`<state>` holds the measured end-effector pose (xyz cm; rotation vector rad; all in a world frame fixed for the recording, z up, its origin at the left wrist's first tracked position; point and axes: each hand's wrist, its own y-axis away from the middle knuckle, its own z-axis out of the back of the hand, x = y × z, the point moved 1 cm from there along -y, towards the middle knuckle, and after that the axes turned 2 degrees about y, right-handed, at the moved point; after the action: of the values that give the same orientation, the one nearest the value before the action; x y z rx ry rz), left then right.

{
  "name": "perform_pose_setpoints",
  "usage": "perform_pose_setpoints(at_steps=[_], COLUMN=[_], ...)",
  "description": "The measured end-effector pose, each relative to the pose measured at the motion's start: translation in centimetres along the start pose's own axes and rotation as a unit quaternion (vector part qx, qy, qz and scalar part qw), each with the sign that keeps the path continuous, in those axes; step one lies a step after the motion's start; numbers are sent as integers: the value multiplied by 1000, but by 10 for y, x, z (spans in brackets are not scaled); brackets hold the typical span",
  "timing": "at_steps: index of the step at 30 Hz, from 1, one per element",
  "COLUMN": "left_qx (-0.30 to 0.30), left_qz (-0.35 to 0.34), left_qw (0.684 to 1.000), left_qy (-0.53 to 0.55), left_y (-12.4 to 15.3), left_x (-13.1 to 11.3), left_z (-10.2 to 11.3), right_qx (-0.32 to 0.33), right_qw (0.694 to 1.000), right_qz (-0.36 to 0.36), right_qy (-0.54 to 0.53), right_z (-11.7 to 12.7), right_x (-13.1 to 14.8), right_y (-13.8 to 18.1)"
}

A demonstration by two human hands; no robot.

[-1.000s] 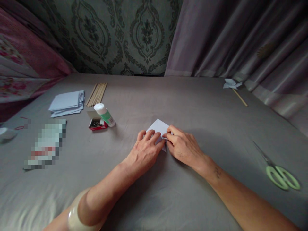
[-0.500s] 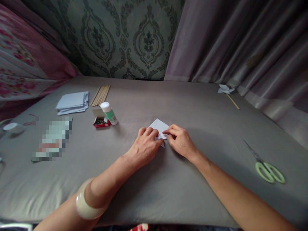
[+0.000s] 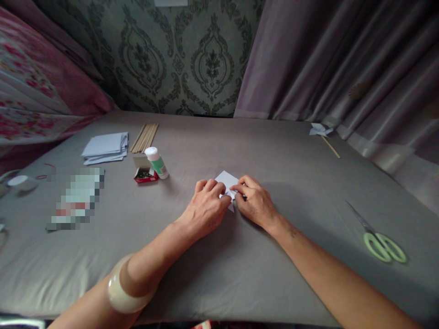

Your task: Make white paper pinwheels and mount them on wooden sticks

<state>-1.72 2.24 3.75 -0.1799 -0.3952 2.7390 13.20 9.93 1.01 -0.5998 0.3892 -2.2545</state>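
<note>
A small piece of white folded paper [image 3: 227, 179] lies on the grey cloth [image 3: 219, 256] near the middle. My left hand [image 3: 206, 205] rests on its left part, fingers curled and pressing down. My right hand [image 3: 255, 201] meets it from the right, with thumb and fingers pinched on the paper's edge. Most of the paper is hidden under both hands; only its far corner and a small near tip show. A pale bangle sits on my left forearm.
At the back left lie a stack of white paper sheets [image 3: 104, 147], a bundle of wooden sticks [image 3: 145, 136], a glue bottle [image 3: 156, 162] and a small open red box [image 3: 144, 173]. Green-handled scissors [image 3: 380, 240] lie at the right. A paper pinwheel on a stick [image 3: 322, 132] lies at the back right.
The view has shifted a little. My hands stay on the paper, and the right fingers have drawn slightly closer to the left hand along the fold.
</note>
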Motion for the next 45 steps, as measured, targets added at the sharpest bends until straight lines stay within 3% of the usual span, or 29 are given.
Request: perform_pose_setpoints(at_steps=[4, 8, 13, 19, 25, 28, 34, 37, 40, 45], left_qx=[-10, -7, 16, 34, 47, 41, 6, -34, -65, -76], left_qz=[26, 97, 181, 242, 320, 324, 318, 316, 303, 276], left_qw=[1000, 995, 983, 960, 930, 928, 927, 926, 920, 921], left_qy=[-1, -5, 29, 133, 174, 177, 197, 206, 239, 263], left_y=[-1, -2, -3, -10, -22, -24, -19, -13, -9, -10], left_x=[1, 3, 7, 11, 10, 10, 22, 36, 49, 59], left_z=[1, 1, -1, -8, -11, -13, -7, -4, -4, -7], right_qx=[8, -13, -96, -77, -127, -125, -106, -114, -81, -36], right_qw=[999, 999, 984, 946, 903, 899, 940, 969, 991, 991], right_qz=[22, 37, -60, -204, -281, -289, -223, -120, 13, 128], right_qy=[36, 21, -139, -238, -298, -303, -236, -185, -107, -33], right_z=[1, 3, 4, 2, 11, 17, 24, 24, 23, 20], right_x=[3, 4, -9, -20, -28, -30, -38, -38, -31, -16], right_y=[-1, -2, -3, -3, -8, -9, -6, -5, -3, 5])
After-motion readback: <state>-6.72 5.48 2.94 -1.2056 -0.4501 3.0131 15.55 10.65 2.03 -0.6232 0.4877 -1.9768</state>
